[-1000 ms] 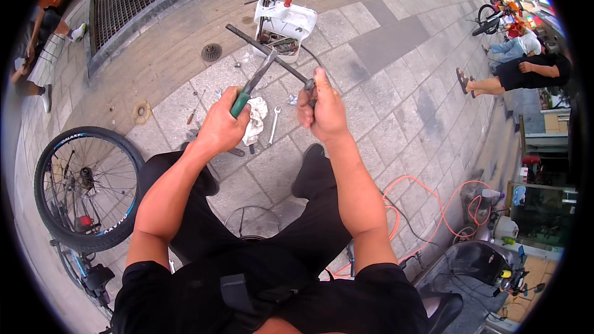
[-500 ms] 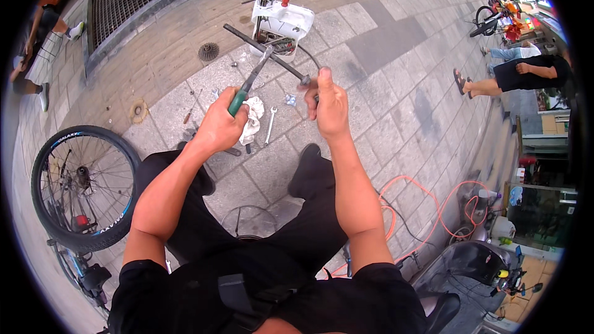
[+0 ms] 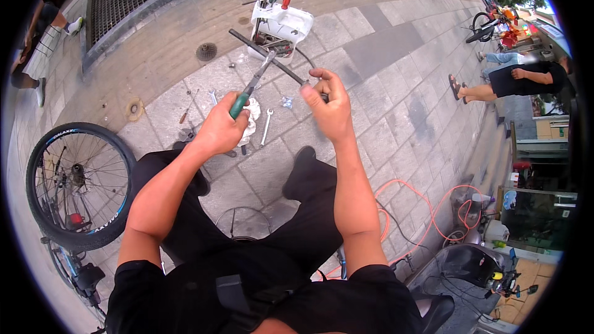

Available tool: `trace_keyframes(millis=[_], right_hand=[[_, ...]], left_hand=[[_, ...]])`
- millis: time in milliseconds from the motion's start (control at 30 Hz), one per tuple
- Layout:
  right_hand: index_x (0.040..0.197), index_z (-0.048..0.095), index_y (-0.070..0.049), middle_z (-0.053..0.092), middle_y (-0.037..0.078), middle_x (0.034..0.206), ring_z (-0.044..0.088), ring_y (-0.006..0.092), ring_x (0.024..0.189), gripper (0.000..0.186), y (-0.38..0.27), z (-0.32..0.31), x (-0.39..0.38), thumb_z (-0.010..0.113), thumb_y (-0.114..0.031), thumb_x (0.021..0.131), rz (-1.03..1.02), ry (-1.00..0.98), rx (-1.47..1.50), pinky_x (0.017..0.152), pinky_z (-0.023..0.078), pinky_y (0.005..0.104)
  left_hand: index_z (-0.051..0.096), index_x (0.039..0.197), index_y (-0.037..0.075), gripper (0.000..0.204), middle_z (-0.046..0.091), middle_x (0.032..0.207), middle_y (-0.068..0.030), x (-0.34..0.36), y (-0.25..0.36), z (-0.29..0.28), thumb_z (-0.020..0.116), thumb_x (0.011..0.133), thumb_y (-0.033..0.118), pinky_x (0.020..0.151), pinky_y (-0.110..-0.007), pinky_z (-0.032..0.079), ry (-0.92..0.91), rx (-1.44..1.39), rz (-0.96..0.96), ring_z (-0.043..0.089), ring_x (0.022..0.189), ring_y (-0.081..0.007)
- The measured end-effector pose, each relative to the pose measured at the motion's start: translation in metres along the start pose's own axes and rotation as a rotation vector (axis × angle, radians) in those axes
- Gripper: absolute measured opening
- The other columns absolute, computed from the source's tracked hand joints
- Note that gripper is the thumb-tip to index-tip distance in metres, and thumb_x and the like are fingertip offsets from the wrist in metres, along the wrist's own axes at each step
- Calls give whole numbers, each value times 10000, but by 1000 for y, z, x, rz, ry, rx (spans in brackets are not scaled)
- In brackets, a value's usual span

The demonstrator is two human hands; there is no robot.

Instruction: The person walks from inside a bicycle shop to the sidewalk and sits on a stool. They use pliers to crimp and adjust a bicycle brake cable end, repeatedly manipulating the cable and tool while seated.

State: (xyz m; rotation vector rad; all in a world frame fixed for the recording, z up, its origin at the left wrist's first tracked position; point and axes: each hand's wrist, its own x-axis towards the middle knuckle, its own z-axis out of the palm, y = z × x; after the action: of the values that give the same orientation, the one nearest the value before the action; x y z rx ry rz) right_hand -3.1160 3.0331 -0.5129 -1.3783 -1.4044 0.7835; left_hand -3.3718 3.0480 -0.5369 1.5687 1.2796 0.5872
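My left hand (image 3: 224, 125) is closed round the green handle of a pair of pliers (image 3: 255, 81). Their metal jaws meet a long dark rod (image 3: 250, 44), which slants from far left to near right. At the rod's near end, my right hand (image 3: 331, 105) has its thumb and fingers bent about the tip and partly hides it. Below the pliers, a crumpled white rag (image 3: 252, 117) lies on the paving beside a silver wrench (image 3: 266, 127). Just beyond the rod stands a white tool container (image 3: 286, 20) with several tools in it, a red-handled one among them.
A round bicycle cassette (image 3: 206, 52), a tan ring (image 3: 134, 109) and a screwdriver (image 3: 185, 115) lie on the paving. To my left is a bicycle wheel (image 3: 124, 226). An orange hose (image 3: 427, 193) and a parked scooter (image 3: 470, 261) are at the right, with a bystander (image 3: 520, 80) farther off.
My right hand has turned at the rod's end: its thumb, raised before, now lies against the end and the index finger arches over. My left hand keeps the pliers nearly in place.
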Motion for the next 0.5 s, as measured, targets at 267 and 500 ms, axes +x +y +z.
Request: trace_keyframes(millis=[267, 500], right_hand=[[1122, 663, 3, 649, 35, 829, 558, 117, 737, 363, 19, -3, 4, 657, -351, 1044, 418, -101, 122, 680, 482, 304], [991, 696, 22, 583, 15, 749, 549, 173, 690, 445, -3, 13, -8, 634, -415, 1046, -94, 52, -366, 663, 491, 317]], left_hand=[[610, 1178, 19, 248, 649, 953, -143, 0, -7, 5, 636, 978, 165, 846, -390, 507, -45, -27, -28, 641, 904, -255], [606, 1186, 7, 247, 645, 956, -128, -1, -6, 1, 621, 994, 162, 854, -385, 506, -69, -50, -47, 631, 913, -232]])
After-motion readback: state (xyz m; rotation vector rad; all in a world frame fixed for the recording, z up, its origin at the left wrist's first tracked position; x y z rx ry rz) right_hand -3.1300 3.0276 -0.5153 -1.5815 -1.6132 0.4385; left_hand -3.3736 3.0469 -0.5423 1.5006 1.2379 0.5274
